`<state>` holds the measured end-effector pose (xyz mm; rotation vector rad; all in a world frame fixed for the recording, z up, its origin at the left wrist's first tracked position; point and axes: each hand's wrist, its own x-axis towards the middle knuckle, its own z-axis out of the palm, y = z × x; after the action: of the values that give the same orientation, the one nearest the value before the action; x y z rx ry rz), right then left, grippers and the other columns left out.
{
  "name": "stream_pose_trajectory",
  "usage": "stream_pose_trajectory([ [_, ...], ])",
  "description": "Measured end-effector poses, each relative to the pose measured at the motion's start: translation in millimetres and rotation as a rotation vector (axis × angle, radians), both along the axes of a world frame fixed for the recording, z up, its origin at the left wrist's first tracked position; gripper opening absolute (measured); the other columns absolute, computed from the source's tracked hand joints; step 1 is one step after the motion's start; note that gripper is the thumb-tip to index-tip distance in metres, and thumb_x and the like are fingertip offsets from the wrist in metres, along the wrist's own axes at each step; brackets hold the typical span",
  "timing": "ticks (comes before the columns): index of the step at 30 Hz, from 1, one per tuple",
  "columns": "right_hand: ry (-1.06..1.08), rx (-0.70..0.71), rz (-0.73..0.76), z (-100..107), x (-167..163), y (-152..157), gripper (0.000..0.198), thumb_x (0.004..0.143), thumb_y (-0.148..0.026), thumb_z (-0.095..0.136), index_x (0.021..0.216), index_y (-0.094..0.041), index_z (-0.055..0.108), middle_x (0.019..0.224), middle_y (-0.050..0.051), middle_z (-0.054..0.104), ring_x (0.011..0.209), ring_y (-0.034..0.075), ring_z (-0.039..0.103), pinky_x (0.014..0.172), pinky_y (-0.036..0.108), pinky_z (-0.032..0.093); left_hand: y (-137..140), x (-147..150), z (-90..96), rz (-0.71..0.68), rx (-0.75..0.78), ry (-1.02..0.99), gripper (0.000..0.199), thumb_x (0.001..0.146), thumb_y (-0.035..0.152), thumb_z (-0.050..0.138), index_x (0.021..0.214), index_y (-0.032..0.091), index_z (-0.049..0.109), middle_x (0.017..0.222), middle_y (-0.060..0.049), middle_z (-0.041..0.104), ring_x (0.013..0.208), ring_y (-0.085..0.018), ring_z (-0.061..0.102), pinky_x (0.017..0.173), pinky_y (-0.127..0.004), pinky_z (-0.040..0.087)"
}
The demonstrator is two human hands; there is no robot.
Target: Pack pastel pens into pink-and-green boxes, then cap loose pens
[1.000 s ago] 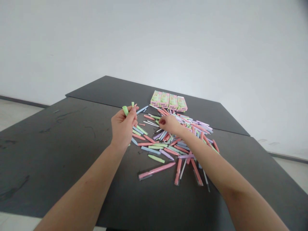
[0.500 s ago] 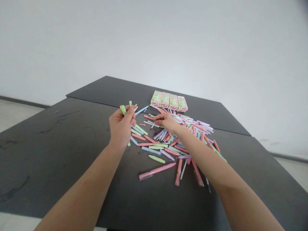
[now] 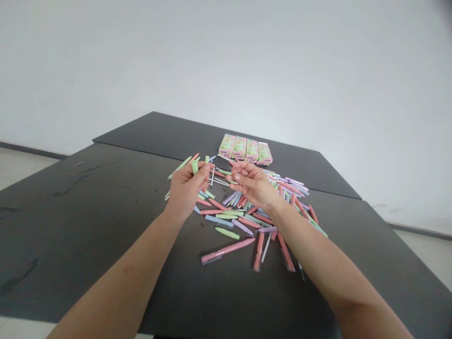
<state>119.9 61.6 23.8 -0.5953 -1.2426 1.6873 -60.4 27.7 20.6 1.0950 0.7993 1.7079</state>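
Observation:
My left hand (image 3: 187, 188) is raised over the left side of a pile of pen parts, its fingers wrapped round a light green pen barrel (image 3: 194, 166). A small green pen piece (image 3: 206, 159) sticks up by its fingertips. Just beside those fingertips a thin white refill (image 3: 212, 177) with a dark tip stands nearly upright; whether it is gripped I cannot tell. My right hand (image 3: 254, 186) hovers over the pile, fingers bent and apart, with nothing plainly in them. Green and pink pens (image 3: 181, 167) show beyond my left hand.
Pink, green, blue and purple pen barrels (image 3: 219, 220) and white refills lie spread on the dark table (image 3: 88, 212). Several green and pink boxes (image 3: 239, 147) stand in a row behind the pile. A capped pink pen (image 3: 228, 250) lies nearest to me.
My right hand has lifted from the pile and its fingers have spread. My left hand has shifted slightly right, still holding the green barrel, uncovering pens behind it.

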Motion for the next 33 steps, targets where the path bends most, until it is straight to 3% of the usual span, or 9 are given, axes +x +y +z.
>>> stream_pose_trajectory([
  [7,0.02,0.091,-0.022,15.0,0.7,-21.9,0.025,0.071,-0.024,0.082,0.09,-0.021,0.065,0.083,-0.004,0.067,0.08,0.01,0.069,0.071,0.02,0.058,-5.4,2.6,-2.9,-0.14,-0.002,0.071,0.015,0.08,0.03,0.071,0.081,0.015,0.072,0.051,0.006,0.041,0.041,-0.003,0.029,0.042,-0.021,0.022],
  [14,0.036,0.256,-0.193,30.2,2.5,-33.8,0.021,0.071,-0.024,0.081,0.087,-0.023,0.067,0.086,-0.001,0.068,0.078,0.011,0.067,0.068,0.021,0.057,-16.3,7.1,-3.4,-0.304,0.001,0.169,0.02,0.077,0.036,0.072,0.08,0.017,0.072,0.05,0.006,0.04,0.042,-0.006,0.032,0.041,-0.021,0.027],
  [20,0.04,0.238,-0.258,37.6,7.2,-50.6,0.022,0.074,-0.026,0.078,0.089,-0.024,0.062,0.082,-0.003,0.062,0.073,0.011,0.066,0.059,0.02,0.057,-30.9,14.9,7.1,-0.368,-0.024,0.276,0.024,0.079,0.04,0.07,0.077,0.017,0.071,0.049,0.004,0.044,0.041,-0.007,0.035,0.04,-0.022,0.028],
  [27,-0.003,0.292,-0.245,34.9,12.1,-53.4,0.023,0.077,-0.026,0.076,0.094,-0.024,0.061,0.086,-0.002,0.064,0.066,0.009,0.064,0.051,0.018,0.053,-37.9,18.3,13.4,-0.304,0.088,0.453,0.025,0.082,0.039,0.068,0.07,0.016,0.071,0.055,-0.001,0.055,0.047,-0.01,0.046,0.044,-0.023,0.034],
  [33,-0.055,0.374,-0.245,33.6,17.1,-54.8,0.013,0.081,-0.027,0.073,0.091,-0.024,0.065,0.085,0.0,0.069,0.079,0.015,0.069,0.067,0.027,0.059,-35.7,18.0,8.0,-0.329,0.107,0.439,0.027,0.083,0.041,0.066,0.072,0.017,0.072,0.052,-0.001,0.054,0.046,-0.011,0.045,0.044,-0.024,0.036],
])
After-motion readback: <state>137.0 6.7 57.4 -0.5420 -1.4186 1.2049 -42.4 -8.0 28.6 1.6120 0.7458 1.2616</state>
